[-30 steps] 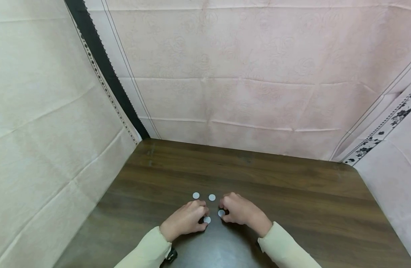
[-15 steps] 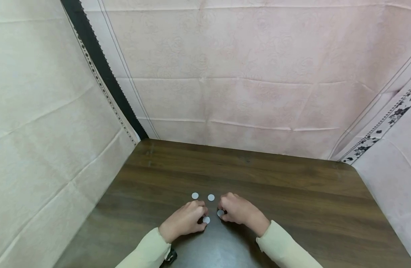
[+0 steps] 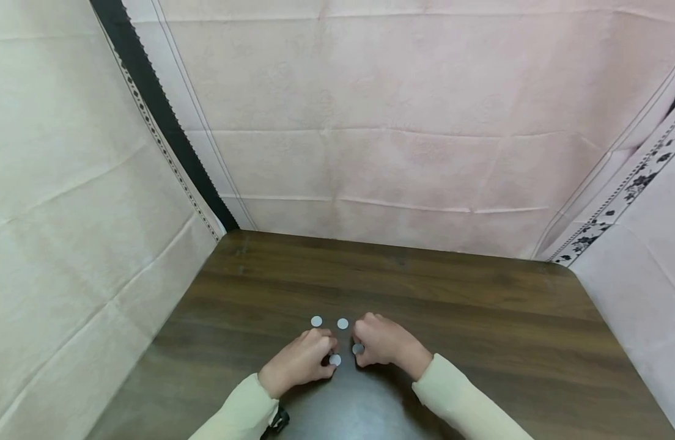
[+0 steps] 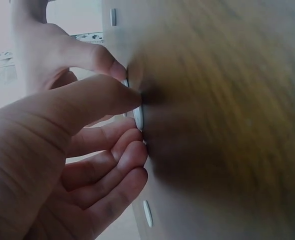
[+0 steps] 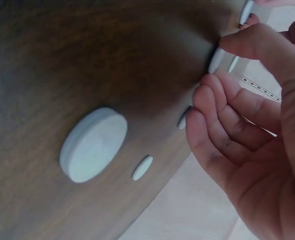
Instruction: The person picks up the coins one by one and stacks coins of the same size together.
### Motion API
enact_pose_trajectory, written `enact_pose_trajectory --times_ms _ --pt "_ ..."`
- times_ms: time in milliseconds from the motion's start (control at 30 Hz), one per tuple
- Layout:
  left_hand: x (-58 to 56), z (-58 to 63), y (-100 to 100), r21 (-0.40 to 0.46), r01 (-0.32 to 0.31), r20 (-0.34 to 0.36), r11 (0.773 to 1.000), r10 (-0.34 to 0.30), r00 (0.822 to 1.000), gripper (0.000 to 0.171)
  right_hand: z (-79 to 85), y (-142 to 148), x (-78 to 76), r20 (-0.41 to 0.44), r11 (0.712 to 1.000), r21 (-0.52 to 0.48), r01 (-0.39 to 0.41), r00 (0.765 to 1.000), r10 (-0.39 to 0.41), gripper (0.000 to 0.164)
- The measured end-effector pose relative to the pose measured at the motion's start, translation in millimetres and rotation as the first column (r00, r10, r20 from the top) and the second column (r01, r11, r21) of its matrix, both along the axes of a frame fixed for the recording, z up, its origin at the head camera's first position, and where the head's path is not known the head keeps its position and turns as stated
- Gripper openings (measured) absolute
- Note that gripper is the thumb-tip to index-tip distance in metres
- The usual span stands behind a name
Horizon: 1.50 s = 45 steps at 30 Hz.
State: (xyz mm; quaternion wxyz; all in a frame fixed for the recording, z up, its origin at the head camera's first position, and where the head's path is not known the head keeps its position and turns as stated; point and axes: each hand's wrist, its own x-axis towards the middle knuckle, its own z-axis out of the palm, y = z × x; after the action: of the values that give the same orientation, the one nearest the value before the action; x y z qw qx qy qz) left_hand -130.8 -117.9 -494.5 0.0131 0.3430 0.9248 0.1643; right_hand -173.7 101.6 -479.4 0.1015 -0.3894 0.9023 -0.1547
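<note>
Low on the wooden table, my left hand [image 3: 301,362] pinches a white round disc [image 3: 335,360] between thumb and curled fingers. In the left wrist view that disc [image 4: 139,118] lies flat at the tabletop, thumb on one side and fingertips on the other. Just to its right, my right hand [image 3: 387,345] holds a second white disc [image 3: 357,349], thumb and fingers at its edges. The right wrist view shows this disc [image 5: 216,60] between thumb tip and fingertips, close on the wood. Two more white discs, a left one [image 3: 316,321] and a right one [image 3: 342,324], lie beyond the hands.
The dark wooden table [image 3: 425,287] is bordered by pale cloth [image 3: 398,122] at the back and sides. In the right wrist view, a large-looking white disc [image 5: 92,145] lies near the camera, with a smaller-looking one [image 5: 142,167] beyond it.
My right hand has shifted slightly left, its thumb and fingers now closer around its disc. My left hand stays on its disc. The head view has turned a little.
</note>
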Motion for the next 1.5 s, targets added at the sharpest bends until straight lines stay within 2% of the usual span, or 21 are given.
enact_pose_trajectory --times_ms 300,600,733,867,1133,1500 --pt "0.4 0.7 3 0.008 -0.007 0.024 1.0 0.007 1.0 0.015 -4.9 -2 2.0 -0.053 0.999 0.038 0.0 0.999 0.002 0.036" --pt "1.2 -1.7 3 0.02 -0.003 0.03 1.0 0.002 1.0 0.014 -14.0 -4 0.5 -0.012 0.999 -0.027 -0.026 1.0 0.026 0.014" --pt "2.0 -2.4 3 0.025 -0.002 0.017 1.0 0.001 1.0 0.013 -13.4 -8 2.6 0.009 0.998 -0.058 -0.039 0.999 0.04 0.014" --pt "2.3 -2.1 3 0.027 -0.023 0.045 0.999 0.022 0.999 0.015 -12.1 -11 4.5 0.025 0.997 -0.065 -0.032 0.999 0.034 0.01" --pt "3.5 -1.9 2 0.073 -0.052 0.075 0.996 0.046 0.996 0.025 -9.0 -19 8.3 -0.018 0.995 -0.082 -0.061 0.998 0.06 0.011" --pt "5.3 -1.0 3 0.103 -0.07 0.044 0.992 0.066 0.997 0.028 -8.4 -22 11.4 0.049 0.991 -0.133 0.002 0.999 0.005 0.015"
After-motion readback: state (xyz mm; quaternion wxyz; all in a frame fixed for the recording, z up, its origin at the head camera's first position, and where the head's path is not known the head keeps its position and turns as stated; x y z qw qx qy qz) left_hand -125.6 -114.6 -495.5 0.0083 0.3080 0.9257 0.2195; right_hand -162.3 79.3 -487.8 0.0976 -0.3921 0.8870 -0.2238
